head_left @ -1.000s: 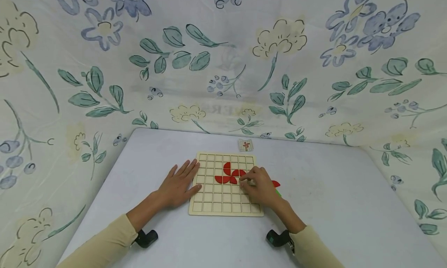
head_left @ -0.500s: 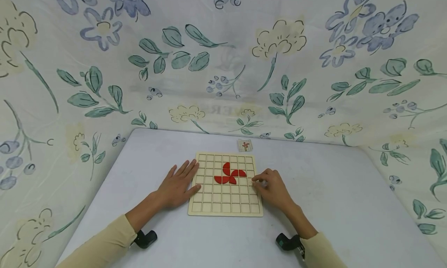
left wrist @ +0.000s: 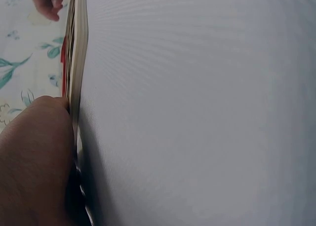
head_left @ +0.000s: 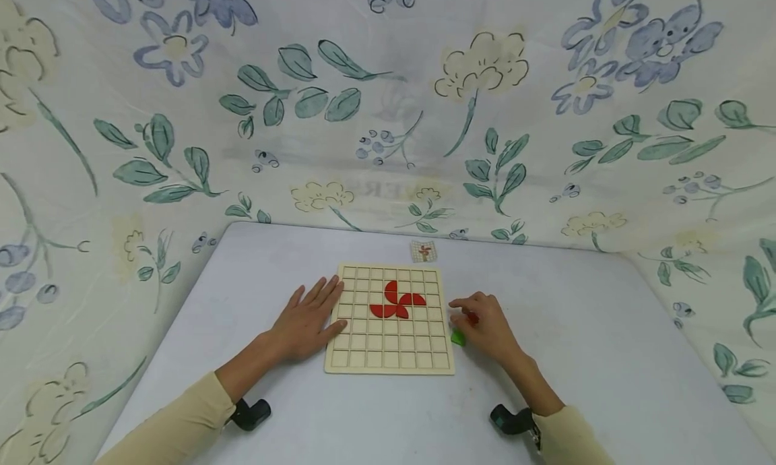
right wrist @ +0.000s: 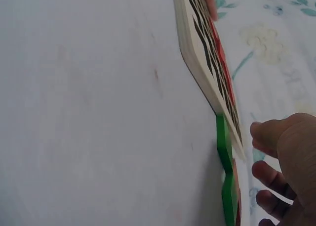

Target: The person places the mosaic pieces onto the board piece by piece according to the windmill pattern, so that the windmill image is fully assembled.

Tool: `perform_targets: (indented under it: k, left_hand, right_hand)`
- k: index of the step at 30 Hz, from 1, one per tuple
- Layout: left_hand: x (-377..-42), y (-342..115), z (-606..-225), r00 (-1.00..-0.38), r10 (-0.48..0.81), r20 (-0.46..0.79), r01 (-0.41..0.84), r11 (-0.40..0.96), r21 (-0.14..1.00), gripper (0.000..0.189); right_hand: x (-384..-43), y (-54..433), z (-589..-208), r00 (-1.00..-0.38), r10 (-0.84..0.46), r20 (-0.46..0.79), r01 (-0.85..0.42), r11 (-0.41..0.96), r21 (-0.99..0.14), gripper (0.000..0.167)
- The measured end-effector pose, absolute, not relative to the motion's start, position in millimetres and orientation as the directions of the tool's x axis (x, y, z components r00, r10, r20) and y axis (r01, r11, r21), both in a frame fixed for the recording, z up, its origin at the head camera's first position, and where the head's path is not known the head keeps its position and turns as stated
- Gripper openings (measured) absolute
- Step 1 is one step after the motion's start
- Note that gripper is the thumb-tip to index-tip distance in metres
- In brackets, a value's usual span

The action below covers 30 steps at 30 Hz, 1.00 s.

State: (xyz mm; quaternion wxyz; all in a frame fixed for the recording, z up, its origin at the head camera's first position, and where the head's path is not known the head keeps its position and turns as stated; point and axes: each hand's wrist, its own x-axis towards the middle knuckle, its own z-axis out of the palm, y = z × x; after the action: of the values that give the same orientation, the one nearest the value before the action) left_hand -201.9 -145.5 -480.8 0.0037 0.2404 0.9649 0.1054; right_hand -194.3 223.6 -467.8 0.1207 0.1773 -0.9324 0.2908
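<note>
Wooden grid board (head_left: 376, 344) flat on a white table (head_left: 576, 330), red pieces (head_left: 400, 309) set as a pinwheel in its far half.
Left hand (head_left: 306, 325) lies spread, fingers straight, fingertips and thumb touching the board's left edge; right hand (head_left: 481, 323) is just beside the right edge, fingers loosely bent, thumb and index finger apart with nothing seen between them; under it, green pieces (head_left: 458, 337) and a red piece (head_left: 473, 318) show beside the board, partly hidden; a small card (head_left: 424, 251) with a red pinwheel on a grid lies beyond the board's far edge; a flowered cloth (head_left: 364, 162) hangs behind the table.
</note>
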Motion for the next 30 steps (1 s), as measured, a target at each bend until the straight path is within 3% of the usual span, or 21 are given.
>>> perform_targets:
  k: [6,14,24,30]
  left_hand:
    - [-203,-147,-481,-0.885,0.464,0.043,0.462,0.861,0.211,0.077]
    - [-201,-145,-480,-0.887,0.461,0.026,0.456,0.865,0.211,0.077]
    - [-202,-146,-479,-0.889,0.456,0.039,0.454,0.870,0.190,0.078]
    - [-202,-146,-479,-0.885,0.464,0.035,0.460,0.863,0.206,0.078]
  right_hand:
    - [-198,192,-467,-0.857,-0.424,0.291,-0.510,0.775,-0.374,0.035]
    - [-201,163,-467,-0.843,-0.510,0.170,-0.538,0.811,-0.229,0.045]
    - [-196,165,-466,-0.826,-0.524,0.207,-0.562,0.789,-0.248,0.040]
    - [-195,157,-467,-0.839,-0.484,0.247,-0.541,0.786,-0.298,0.025]
